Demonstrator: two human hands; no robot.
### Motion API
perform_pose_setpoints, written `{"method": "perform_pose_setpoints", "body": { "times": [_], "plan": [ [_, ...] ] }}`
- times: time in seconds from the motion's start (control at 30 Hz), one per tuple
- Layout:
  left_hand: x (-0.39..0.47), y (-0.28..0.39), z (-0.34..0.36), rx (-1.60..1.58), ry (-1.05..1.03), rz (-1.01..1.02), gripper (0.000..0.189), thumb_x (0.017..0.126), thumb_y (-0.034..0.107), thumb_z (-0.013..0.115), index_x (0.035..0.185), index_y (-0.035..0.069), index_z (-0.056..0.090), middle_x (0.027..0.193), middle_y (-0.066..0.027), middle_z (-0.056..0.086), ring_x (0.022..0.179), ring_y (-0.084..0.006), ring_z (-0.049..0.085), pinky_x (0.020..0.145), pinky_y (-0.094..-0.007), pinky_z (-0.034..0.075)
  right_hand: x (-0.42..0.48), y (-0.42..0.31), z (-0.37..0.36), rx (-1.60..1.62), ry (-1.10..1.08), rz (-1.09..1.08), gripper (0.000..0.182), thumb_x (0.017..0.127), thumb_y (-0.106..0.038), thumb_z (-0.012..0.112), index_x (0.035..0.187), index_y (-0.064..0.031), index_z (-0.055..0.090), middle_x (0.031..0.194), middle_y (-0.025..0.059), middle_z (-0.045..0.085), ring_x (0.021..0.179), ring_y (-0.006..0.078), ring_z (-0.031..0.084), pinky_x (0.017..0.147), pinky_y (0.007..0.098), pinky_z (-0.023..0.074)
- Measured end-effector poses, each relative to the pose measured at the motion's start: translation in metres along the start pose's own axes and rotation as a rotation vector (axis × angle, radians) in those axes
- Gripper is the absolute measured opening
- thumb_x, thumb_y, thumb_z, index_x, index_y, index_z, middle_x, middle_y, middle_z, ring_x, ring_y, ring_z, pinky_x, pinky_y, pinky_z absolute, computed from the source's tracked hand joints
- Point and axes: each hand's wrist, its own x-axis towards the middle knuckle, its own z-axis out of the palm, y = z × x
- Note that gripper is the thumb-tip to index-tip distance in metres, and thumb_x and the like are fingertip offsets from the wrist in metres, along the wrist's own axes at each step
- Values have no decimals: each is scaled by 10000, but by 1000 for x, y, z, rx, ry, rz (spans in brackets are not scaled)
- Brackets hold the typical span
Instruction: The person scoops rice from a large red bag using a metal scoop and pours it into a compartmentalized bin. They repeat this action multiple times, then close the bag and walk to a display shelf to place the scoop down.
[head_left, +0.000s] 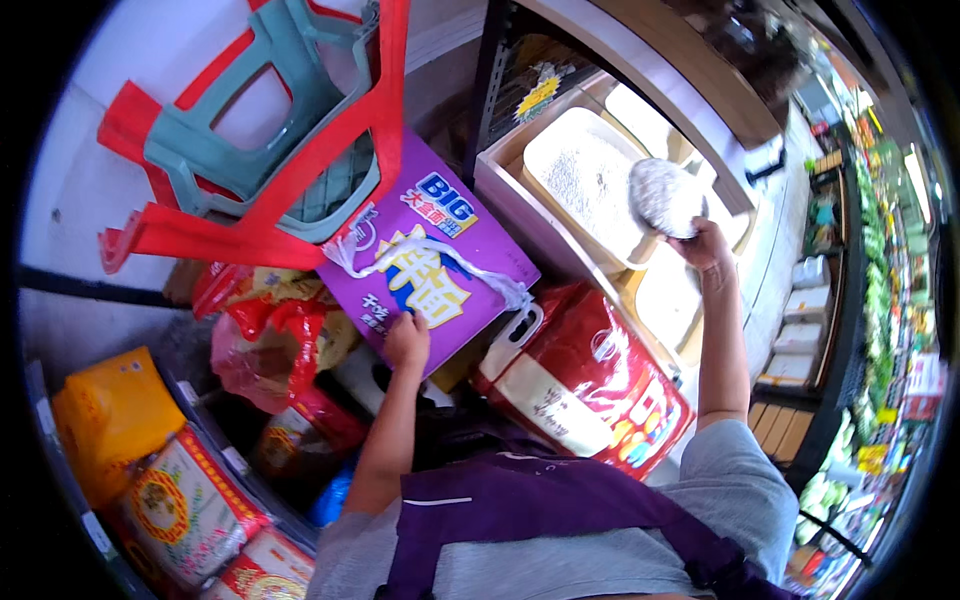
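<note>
My right hand (703, 246) grips a rounded, pale grey bowl-like vessel (666, 196), blurred, whose contents I cannot make out. It is above the edge of a white tub (645, 255) of pale loose grains, set in a wooden display bin (525, 217). Over the near edge of a purple printed cardboard carton (480, 262) is my left hand (407, 343), fingers curled; whether they grip the carton is hidden. A white twisted plastic strap (457, 259) crosses the carton's top. Just right of it leans a glossy red sack (600, 360) with a cut-out handle.
Stacked red and teal plastic stools (262, 150) are at upper left. Below them sit a red plastic bag (262, 352) and a dark crate holding printed packages (187, 502). A wooden beam (697, 67) spans above the tubs. Produce shelves (832, 300) run along the right.
</note>
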Motion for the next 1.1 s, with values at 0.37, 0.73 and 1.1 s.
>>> {"method": "perform_pose_setpoints", "body": {
  "times": [0.37,0.73,1.1],
  "plan": [
    [10,3,16,46,444,245,313,831,241,542,564,103,452,524,-102,494,487,-307,520,432,-428,399,247,-131,-32,-620,596,-671,382,831,-120,431,1204,-43,408,1172,218,474,1000,390,512,736,457,537],
    [12,-2,15,70,379,244,283,804,210,571,577,103,439,543,-102,486,486,-312,513,421,-434,391,251,-136,4,-1988,1192,-1176,464,881,-128,381,1335,-168,301,1314,174,389,1117,393,441,769,440,510],
    [13,8,9,-55,433,264,241,793,256,568,602,112,537,581,-94,555,522,-285,559,467,-407,448,166,-72,-13,-842,493,-648,301,771,-140,537,1054,-45,495,947,127,553,836,232,568,618,365,509]
  ]
}}
